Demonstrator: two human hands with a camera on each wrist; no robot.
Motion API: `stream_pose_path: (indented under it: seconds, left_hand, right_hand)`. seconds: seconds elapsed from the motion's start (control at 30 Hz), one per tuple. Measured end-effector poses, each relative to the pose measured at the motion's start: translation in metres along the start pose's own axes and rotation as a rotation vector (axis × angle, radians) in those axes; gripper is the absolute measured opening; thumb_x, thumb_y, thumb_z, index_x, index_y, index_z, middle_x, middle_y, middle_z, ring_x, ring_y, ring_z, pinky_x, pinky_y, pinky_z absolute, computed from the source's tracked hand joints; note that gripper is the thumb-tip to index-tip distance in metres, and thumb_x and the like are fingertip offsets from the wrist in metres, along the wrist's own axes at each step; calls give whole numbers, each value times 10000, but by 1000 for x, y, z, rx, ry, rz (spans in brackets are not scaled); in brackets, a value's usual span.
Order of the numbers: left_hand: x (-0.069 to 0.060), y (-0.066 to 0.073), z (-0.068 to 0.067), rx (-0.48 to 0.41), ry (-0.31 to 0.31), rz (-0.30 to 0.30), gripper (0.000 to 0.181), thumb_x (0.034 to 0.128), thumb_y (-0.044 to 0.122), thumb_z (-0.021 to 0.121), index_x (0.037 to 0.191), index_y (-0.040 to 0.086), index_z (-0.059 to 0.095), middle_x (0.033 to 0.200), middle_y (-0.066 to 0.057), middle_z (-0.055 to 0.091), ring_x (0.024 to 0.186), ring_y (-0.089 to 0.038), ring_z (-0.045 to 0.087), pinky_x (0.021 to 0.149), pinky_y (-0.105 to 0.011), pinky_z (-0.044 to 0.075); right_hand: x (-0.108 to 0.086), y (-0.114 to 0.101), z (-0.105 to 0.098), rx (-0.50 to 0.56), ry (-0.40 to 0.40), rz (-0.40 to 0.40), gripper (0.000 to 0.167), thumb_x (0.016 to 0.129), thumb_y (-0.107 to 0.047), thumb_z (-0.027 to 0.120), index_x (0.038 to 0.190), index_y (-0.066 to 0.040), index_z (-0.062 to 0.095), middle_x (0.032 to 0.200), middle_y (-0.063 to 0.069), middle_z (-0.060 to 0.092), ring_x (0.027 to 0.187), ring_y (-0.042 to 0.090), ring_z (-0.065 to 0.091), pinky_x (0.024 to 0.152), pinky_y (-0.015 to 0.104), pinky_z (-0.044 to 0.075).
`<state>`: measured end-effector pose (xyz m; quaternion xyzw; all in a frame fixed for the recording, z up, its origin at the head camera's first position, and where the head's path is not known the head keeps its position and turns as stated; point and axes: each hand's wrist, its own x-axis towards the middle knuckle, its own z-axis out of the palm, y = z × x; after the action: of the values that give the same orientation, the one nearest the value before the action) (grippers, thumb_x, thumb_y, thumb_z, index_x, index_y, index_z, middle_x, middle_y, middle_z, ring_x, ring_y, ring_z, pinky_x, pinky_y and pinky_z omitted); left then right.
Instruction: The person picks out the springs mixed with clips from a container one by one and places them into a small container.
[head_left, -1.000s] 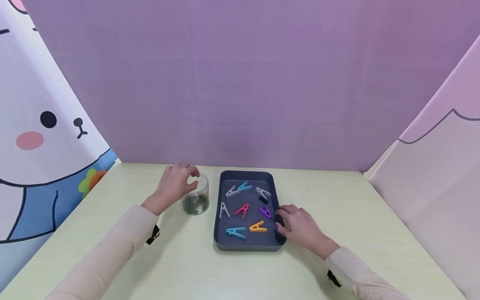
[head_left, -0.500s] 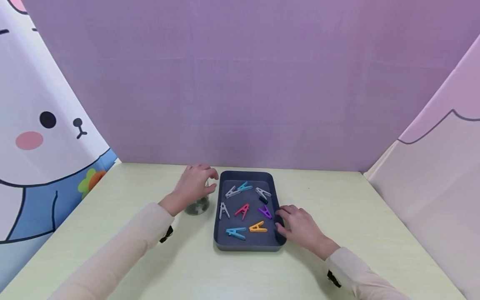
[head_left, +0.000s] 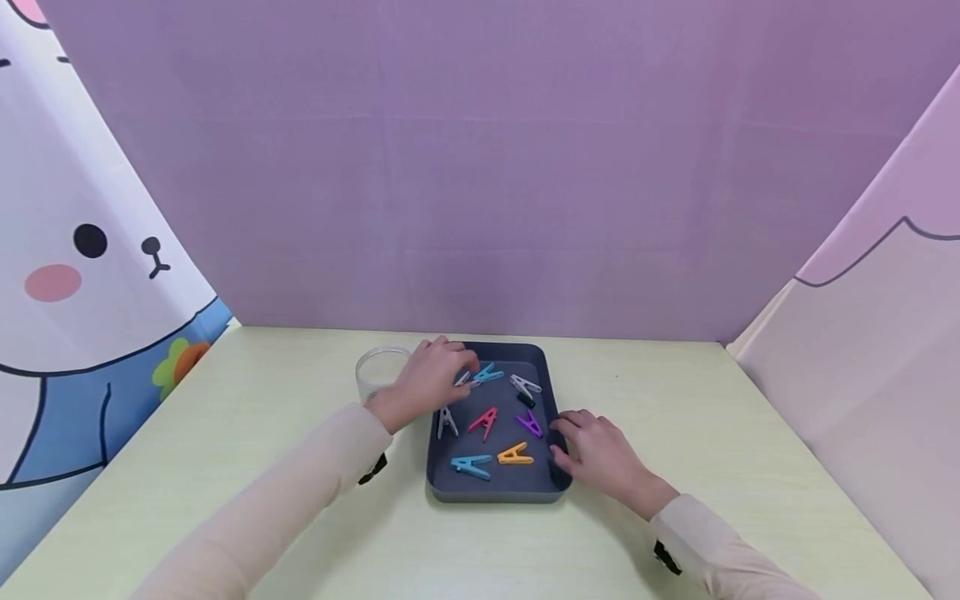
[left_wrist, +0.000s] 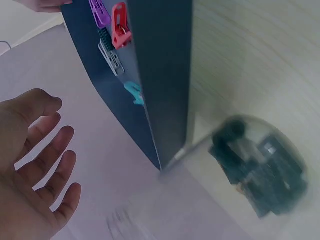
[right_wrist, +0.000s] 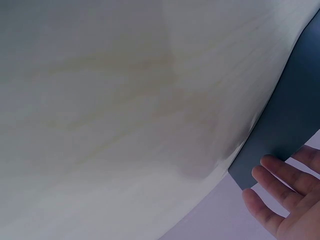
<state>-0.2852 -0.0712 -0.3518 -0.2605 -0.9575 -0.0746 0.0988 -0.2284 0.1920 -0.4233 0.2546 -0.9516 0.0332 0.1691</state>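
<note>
My left hand [head_left: 427,379] hovers over the left rim of a dark grey tray [head_left: 495,495]. In the left wrist view, the loosely bent fingers [left_wrist: 55,145] hold nothing. Close to its fingertips lie a light blue clothespin [head_left: 489,373] and a white clothespin, partly covered by the hand. Against the tray's right wall rests my right hand [head_left: 600,450], its fingertips touching the tray. Other clothespins lie spread in the tray: red [head_left: 486,422], purple [head_left: 530,424], orange [head_left: 516,453], blue [head_left: 472,466], white [head_left: 447,422], and a white one [head_left: 525,384] beside a dark green piece [head_left: 527,400].
Left of the tray stands a clear jar [head_left: 367,373], partly behind my left wrist. Blurred dark green pieces [left_wrist: 265,175] show inside it in the left wrist view. A purple cloth [head_left: 480,167] rises behind the pale table [head_left: 360,542], with printed cloths on both sides.
My left hand has moved right, from above the jar to over the tray's left side. My right hand stays at the tray's right wall, and the clothespins keep their places.
</note>
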Motion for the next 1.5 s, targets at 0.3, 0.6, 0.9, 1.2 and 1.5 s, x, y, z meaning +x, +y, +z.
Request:
stream_pose_path:
  seconds: [0.3, 0.6, 0.9, 1.2, 1.5]
  left_hand:
    - [14, 16, 11, -17, 12, 94, 201, 810, 283, 670, 1004, 233, 645, 1002, 55, 631, 953, -189, 522, 893, -405, 406]
    - [36, 33, 19, 36, 20, 111, 240, 802, 305, 671, 1031, 240, 646, 1029, 57, 640, 953, -188, 535, 848, -390, 426]
    - [51, 44, 30, 29, 1, 63, 247, 805, 307, 672, 1043, 246, 642, 1049, 59, 638, 962, -173, 530, 874, -378, 420]
    - [58, 45, 46, 4, -4, 37, 234, 807, 288, 671, 1034, 234, 656, 987, 52, 634, 952, -185, 525, 863, -375, 416]
    - [59, 46, 60, -3, -58, -3, 213, 808, 280, 676, 1019, 254, 658, 965, 62, 629, 882, -166, 484, 808, -347, 397]
  right_hand:
    - [-1, 0, 1, -4, 10, -7, 328, 805, -330, 634, 1028, -90, 655, 1089, 81, 638, 1008, 211, 583, 796, 407, 496]
    - [0, 1, 0, -1, 0, 0, 333, 801, -327, 642, 1029, -85, 655, 1090, 82, 636, 1003, 212, 583, 788, 400, 501]
    - [0, 2, 0, 3, 27, -16, 317, 795, -308, 649, 1018, -83, 658, 1077, 80, 640, 991, 213, 590, 774, 395, 504]
    - [0, 3, 2, 4, 38, -23, 319, 790, -308, 650, 1014, -80, 660, 1071, 82, 642, 980, 212, 595, 771, 389, 506]
    - [0, 3, 2, -5, 23, -12, 330, 795, -319, 644, 1023, -80, 658, 1079, 84, 640, 991, 212, 592, 779, 386, 505]
